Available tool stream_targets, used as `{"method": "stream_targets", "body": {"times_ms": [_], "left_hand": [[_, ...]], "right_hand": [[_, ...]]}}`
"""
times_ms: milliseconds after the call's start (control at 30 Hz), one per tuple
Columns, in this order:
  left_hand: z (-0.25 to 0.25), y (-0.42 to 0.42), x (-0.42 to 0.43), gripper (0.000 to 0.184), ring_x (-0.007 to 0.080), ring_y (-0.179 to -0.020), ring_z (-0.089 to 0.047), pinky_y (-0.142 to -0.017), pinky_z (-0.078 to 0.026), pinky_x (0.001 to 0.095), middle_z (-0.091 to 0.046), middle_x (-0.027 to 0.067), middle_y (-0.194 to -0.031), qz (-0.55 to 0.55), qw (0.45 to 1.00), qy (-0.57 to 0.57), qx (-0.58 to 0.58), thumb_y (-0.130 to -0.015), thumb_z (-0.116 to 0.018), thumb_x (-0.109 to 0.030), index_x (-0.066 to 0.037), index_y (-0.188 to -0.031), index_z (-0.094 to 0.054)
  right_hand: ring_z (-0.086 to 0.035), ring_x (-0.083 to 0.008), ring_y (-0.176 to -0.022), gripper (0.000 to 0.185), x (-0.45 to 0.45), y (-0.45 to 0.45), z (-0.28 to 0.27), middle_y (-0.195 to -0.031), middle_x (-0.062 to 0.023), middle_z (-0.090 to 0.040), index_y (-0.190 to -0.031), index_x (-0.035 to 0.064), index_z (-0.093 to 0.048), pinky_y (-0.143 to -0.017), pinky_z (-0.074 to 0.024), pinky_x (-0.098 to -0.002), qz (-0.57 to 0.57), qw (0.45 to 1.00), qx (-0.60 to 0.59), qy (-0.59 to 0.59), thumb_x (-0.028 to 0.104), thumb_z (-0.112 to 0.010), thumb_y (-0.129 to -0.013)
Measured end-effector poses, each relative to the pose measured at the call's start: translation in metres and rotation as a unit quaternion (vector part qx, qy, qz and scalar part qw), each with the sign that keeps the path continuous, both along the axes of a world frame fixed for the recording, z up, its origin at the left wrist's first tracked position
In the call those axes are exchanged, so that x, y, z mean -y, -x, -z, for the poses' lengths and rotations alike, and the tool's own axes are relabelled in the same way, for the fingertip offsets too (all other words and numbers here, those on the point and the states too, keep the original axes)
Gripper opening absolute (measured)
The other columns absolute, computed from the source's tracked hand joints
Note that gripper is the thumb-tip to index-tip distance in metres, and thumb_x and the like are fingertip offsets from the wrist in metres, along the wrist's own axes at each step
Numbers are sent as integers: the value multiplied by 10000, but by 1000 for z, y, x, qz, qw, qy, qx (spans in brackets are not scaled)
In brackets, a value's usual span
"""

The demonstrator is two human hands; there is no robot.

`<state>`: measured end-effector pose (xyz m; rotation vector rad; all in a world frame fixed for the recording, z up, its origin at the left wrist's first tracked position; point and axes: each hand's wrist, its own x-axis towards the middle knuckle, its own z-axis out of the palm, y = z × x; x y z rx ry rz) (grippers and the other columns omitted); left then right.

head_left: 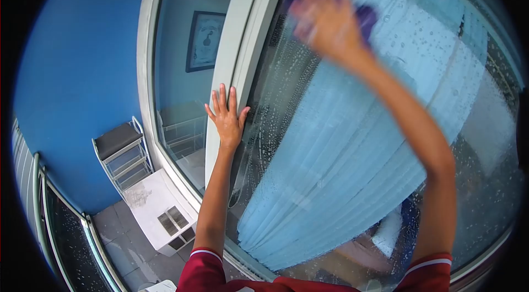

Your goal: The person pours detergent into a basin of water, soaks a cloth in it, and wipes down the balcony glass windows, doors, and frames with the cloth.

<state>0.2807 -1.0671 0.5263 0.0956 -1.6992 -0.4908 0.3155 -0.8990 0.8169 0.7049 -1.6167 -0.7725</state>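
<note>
Up high, the right hand (330, 27) is over a purple cloth (366, 19) against the wet glass (274, 90), all blurred, so I can't tell whether its fingers clamp it! Lower down, the left hand (227, 125) lies on the white frame (250, 19), fingers spread apart. Behind the glass hangs a blue curtain (336, 143); left, a step stool (118, 142) by the blue wall (82, 82).

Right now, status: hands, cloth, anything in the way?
Right hand blurred, on cloth against wet glass. Left hand spread open on frame. Nothing seen blocking the cloth.
</note>
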Motion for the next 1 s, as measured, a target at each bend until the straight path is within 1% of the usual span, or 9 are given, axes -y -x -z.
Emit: {"method": "stream_targets", "body": {"times_ms": [100,200,367,467,567,667,833,967,1000], "left_hand": [[0,0,1,686,322,-1319,-173,-1022,-91,564,-202,68,-1444,-19,1000,7,4,-781,-606,-345,-182,-1367,-289],[3,5,2,689,314,-1322,-171,-1034,-88,538,-216,73,-1440,-20,1000,10,-1,-776,-615,-335,-180,-1366,-295],[-1,-2,-2,666,317,-1326,-159,-1043,-77,514,-210,70,-1444,-37,999,11,-9,-794,-596,-289,-158,-1371,-290],[-8,-11,-6,619,325,-1331,-138,-1043,-81,518,-200,74,-1446,-32,999,9,-11,-831,-544,-285,-159,-1376,-278],[-35,-19,-15,611,316,-1334,-133,-1046,-88,510,-190,61,-1450,-60,998,12,-4,-842,-526,-288,-161,-1380,-265],[-48,-2,-13,590,296,-1334,-149,-1045,-120,498,-193,28,-1452,-115,993,2,-24,-850,-500,-317,-194,-1379,-271],[-44,7,-11,556,286,-1337,-152,-1041,-148,488,-210,4,-1449,-175,982,33,-61,-877,-455,-333,-212,-1385,-262],[-43,9,-11,526,260,-1341,-150,-1047,-130,480,-206,-17,-1450,-196,978,37,-64,-897,-412,-336,-212,-1385,-260],[-41,12,-10,517,254,-1342,-149,-1049,-124,474,-206,-13,-1450,-199,978,35,-59,-904,-396,-338,-207,-1385,-262]], "right_hand": [[-406,-324,-1185,332,-32,-6,246,-1168,-149,-511,-1060,104,-565,-1044,-199,-532,-175,917,334,-130,167,-494,-742],[-375,-315,-1196,341,-99,-52,356,-1161,-156,-487,-1055,64,-553,-1041,-174,-546,-50,900,289,-321,250,-503,-774],[-380,-307,-1142,330,-101,-83,95,-1080,-97,-469,-1020,131,-533,-1001,-256,-515,-98,933,339,-73,222,-615,-714],[-385,-311,-1192,374,-148,-102,-91,-1269,-91,-465,-1162,206,-551,-1008,-225,-497,-42,997,-26,64,351,-541,-818],[-351,-353,-1203,445,-210,-93,-239,-1273,-89,-456,-1172,203,-535,-960,-200,-616,-65,904,-334,260,469,-429,-831],[-281,-449,-1208,515,-183,-64,-277,-1307,-112,-402,-1211,166,-506,-940,-150,-660,-7,825,-430,368,488,-373,-833],[-278,-249,-1285,504,-76,-35,-253,-1389,26,-326,-1260,357,-427,-1026,-186,-527,42,993,-75,77,586,-348,-817],[-374,-298,-1221,529,-195,-86,-330,-1269,-142,-462,-1229,132,-490,-1016,-262,-470,-42,959,19,279,481,-350,-857],[-438,-293,-1143,449,-245,-119,-330,-1222,-136,-499,-1189,143,-517,-979,-307,-452,36,979,-137,146,401,-344,-865]]}}
